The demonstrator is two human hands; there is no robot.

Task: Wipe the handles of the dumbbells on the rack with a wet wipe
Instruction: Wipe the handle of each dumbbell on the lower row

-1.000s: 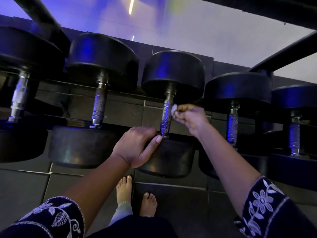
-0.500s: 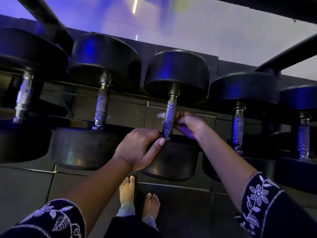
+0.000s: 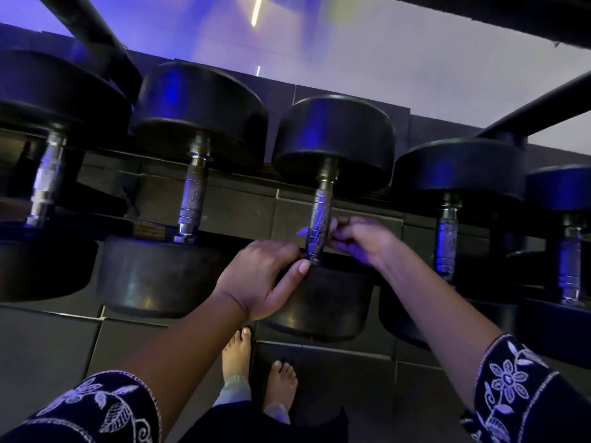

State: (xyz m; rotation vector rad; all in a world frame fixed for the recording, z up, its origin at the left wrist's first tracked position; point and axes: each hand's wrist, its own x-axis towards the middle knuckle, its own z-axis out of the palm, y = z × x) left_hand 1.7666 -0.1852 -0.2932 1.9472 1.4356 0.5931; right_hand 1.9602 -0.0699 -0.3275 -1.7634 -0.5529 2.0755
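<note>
Several black dumbbells with knurled metal handles lie side by side on a rack. My right hand [image 3: 361, 239] curls round the lower part of the middle dumbbell's handle [image 3: 319, 212], holding a wet wipe [image 3: 302, 232] whose pale edge shows just left of the bar. My left hand [image 3: 268, 279] rests on the near black head [image 3: 323, 302] of the same dumbbell, thumb pressed near the base of the handle. Most of the wipe is hidden behind the bar and my fingers.
Other handles stand to the left [image 3: 192, 199] and right [image 3: 447, 238]. Dark rack bars [image 3: 540, 107] cross overhead. My bare feet [image 3: 252, 366] stand on dark floor tiles below the rack.
My right hand has slid down the middle handle from near its top to its lower part, wrapping the wipe around the bar. My left hand stays on the near head.
</note>
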